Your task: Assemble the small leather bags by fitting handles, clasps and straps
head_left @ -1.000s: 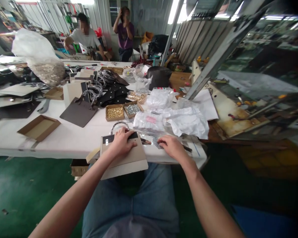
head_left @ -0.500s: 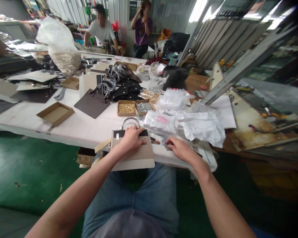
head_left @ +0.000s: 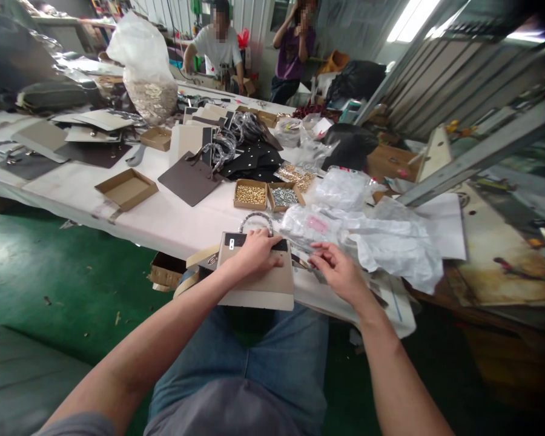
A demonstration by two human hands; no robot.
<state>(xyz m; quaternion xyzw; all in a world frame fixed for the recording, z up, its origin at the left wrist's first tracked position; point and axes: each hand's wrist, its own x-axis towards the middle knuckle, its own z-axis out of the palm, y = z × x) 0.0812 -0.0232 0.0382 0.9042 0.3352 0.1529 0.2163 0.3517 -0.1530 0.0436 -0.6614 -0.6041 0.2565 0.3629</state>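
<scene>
Pressed on the beige panel (head_left: 254,290) at the table's front edge is my left hand (head_left: 260,254), its fingers spread over the panel's dark top strip. A wrapped loop handle (head_left: 255,219) sticks out beyond that strip. My right hand (head_left: 338,266) hovers just right of the panel, with fingers bent and apart; I see nothing held in it. Partly hidden between the panel and my right hand lies a slim dark tool (head_left: 301,259). Ahead stand a small box of gold metal pieces (head_left: 251,195) and one of silver pieces (head_left: 284,197).
An open cardboard tray (head_left: 126,189) and a dark flat panel (head_left: 191,178) lie at left. Plastic-wrapped white bundles (head_left: 340,188) are at right, near a slanted metal beam (head_left: 481,151). A large clear bag (head_left: 148,79) stands further back. Two people are behind the table.
The camera view has turned left, shifting the scene rightward. My right hand has drawn slightly nearer the panel and its fingers have opened. My left hand stays on the panel.
</scene>
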